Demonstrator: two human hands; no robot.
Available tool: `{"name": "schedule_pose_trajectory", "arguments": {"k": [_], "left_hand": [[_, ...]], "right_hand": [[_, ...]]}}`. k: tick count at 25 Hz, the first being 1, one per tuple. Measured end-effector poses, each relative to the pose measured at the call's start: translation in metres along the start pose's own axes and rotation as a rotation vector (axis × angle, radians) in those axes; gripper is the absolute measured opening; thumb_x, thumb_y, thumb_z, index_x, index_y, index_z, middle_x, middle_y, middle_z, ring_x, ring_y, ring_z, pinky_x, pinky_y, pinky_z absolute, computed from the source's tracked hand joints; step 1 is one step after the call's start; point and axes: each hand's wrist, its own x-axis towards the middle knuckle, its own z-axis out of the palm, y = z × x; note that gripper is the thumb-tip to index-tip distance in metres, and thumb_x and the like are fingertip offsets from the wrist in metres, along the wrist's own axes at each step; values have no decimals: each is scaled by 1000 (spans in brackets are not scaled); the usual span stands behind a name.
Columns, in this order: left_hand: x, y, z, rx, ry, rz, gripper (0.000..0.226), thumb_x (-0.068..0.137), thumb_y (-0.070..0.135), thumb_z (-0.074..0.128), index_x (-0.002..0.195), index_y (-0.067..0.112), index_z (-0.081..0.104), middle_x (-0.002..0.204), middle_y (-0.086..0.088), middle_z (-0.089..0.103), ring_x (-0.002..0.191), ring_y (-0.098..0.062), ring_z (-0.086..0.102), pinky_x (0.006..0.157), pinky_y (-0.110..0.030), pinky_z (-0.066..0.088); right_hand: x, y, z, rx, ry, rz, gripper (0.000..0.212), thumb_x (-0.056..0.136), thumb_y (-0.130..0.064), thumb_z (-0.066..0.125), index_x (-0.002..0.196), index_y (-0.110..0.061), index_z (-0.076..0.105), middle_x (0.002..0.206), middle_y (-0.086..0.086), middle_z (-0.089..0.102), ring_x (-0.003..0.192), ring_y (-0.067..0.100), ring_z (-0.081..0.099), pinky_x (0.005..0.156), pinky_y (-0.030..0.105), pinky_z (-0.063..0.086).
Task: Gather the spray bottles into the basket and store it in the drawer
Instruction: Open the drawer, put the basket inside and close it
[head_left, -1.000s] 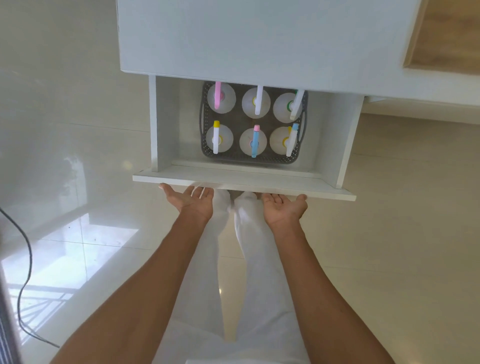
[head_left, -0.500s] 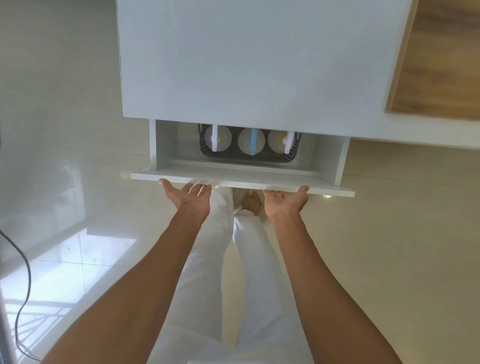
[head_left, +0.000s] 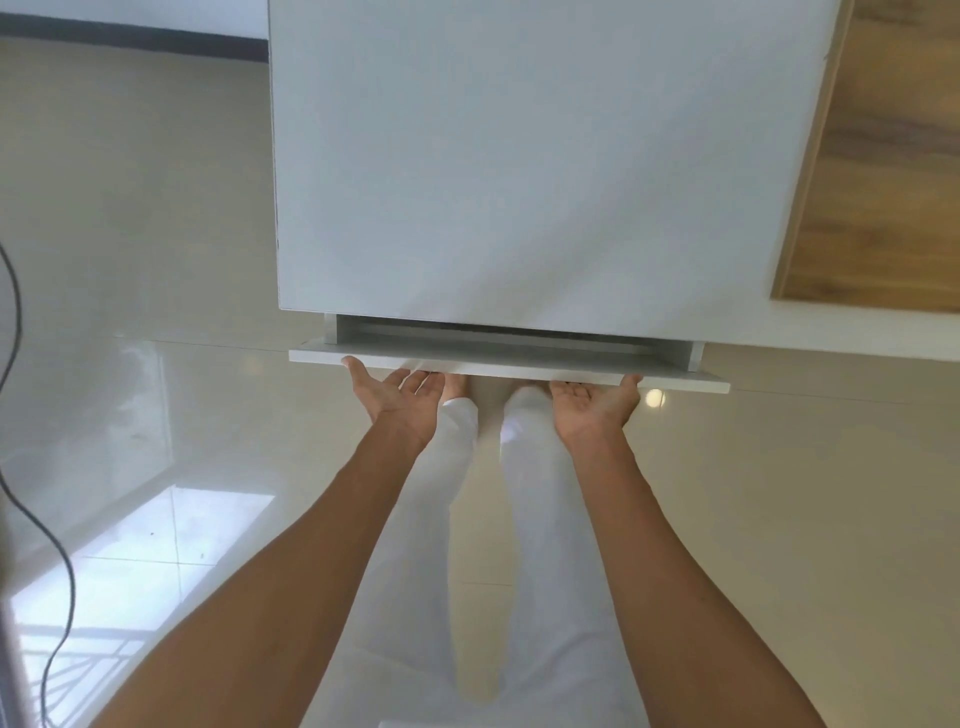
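Note:
The white drawer (head_left: 509, 366) is pushed nearly all the way into the white cabinet (head_left: 519, 156), leaving only a narrow gap behind its front panel. The basket and the spray bottles are hidden inside and out of sight. My left hand (head_left: 400, 402) is palm up with its fingers spread, and its fingertips touch the left part of the drawer front. My right hand (head_left: 595, 408) is also palm up, against the right part of the front. Neither hand holds anything.
A wooden surface (head_left: 883, 156) adjoins the cabinet on the right. A dark cable (head_left: 57, 545) hangs at the far left over the glossy tiled floor (head_left: 779, 519). My legs in white trousers (head_left: 457, 519) stand right in front of the drawer.
The drawer has slid from wide open to almost shut, pushed by both hands. The basket with its bottles has disappeared under the cabinet top.

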Motion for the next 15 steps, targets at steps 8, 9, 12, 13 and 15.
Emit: {"name": "schedule_pose_trajectory", "arguments": {"k": [8, 9, 12, 13, 15], "left_hand": [[9, 6, 43, 39, -58, 64, 93, 91, 72, 38, 147, -1, 33, 148, -23, 43, 138, -41, 42, 116, -49, 34], [11, 7, 48, 37, -68, 68, 92, 90, 72, 38, 145, -2, 37, 145, -22, 47, 135, -40, 45, 115, -49, 35], [15, 10, 56, 3, -82, 69, 90, 89, 72, 42, 137, -4, 47, 136, -20, 56, 125, -37, 55, 111, -49, 42], [15, 10, 56, 1, -77, 68, 90, 89, 72, 42, 135, -4, 48, 134, -20, 57, 123, -38, 56, 108, -49, 44], [13, 10, 55, 2, -84, 68, 89, 89, 72, 42, 134, -5, 47, 132, -21, 58, 121, -38, 57, 103, -48, 47]], "right_hand": [[5, -17, 48, -21, -65, 4, 78, 103, -60, 42, 149, 3, 39, 152, 19, 45, 144, 31, 44, 124, 43, 33], [6, -18, 53, -17, -70, 0, 72, 103, -60, 42, 142, 0, 46, 148, 18, 50, 141, 31, 48, 122, 44, 35], [6, -20, 63, -38, -58, -8, 64, 103, -58, 43, 138, -6, 51, 147, 17, 52, 140, 32, 50, 122, 47, 35], [5, -19, 63, -36, -59, -12, 61, 103, -58, 43, 135, -7, 53, 147, 17, 52, 140, 32, 50, 122, 48, 35], [5, -20, 61, -26, -71, -4, 57, 103, -58, 43, 126, -7, 55, 145, 17, 54, 138, 32, 51, 122, 48, 36]]}}
